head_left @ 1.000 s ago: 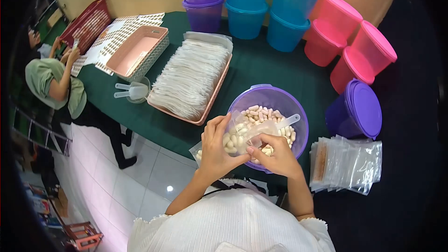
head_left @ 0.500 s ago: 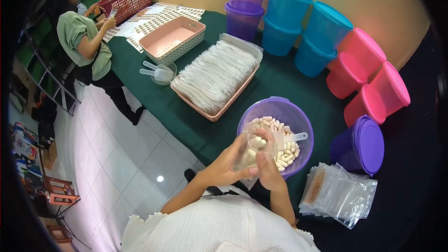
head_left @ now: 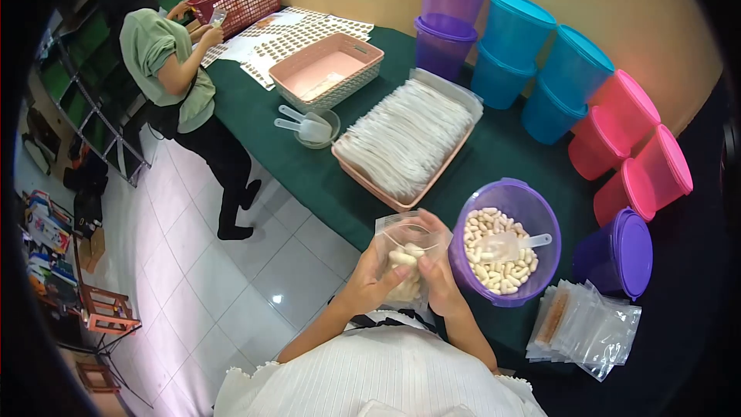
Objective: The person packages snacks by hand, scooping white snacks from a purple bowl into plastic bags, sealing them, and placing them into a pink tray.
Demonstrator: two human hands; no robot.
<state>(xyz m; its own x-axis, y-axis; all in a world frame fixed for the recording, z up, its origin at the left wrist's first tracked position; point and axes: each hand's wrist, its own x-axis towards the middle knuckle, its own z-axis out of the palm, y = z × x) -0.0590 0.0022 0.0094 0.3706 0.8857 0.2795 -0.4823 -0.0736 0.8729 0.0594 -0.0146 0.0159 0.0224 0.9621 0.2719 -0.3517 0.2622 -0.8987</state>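
A clear plastic bag (head_left: 404, 262) with several pale capsules in it is held in front of my body, its top edge upward. My left hand (head_left: 369, 276) is closed on the bag's left side, and my right hand (head_left: 438, 278) grips its right side. Just right of my right hand stands a purple bowl (head_left: 546, 274) of pale capsules (head_left: 502, 274). A translucent scoop (head_left: 505, 247) rests on those capsules with its handle to the right.
A pink basket (head_left: 401, 205) of white packets is ahead, beside a bowl (head_left: 328, 141) with scoops and another basket (head_left: 363, 89). Lidded tubs (head_left: 513, 54) line the wall. Flat clear bags (head_left: 590, 332) lie right. Another person (head_left: 166, 62) stands at the far left.
Both hands have moved left and down, away from the purple bowl, with the bag. The scoop now lies lower in the bowl, apart from my hands. The view has shifted left.
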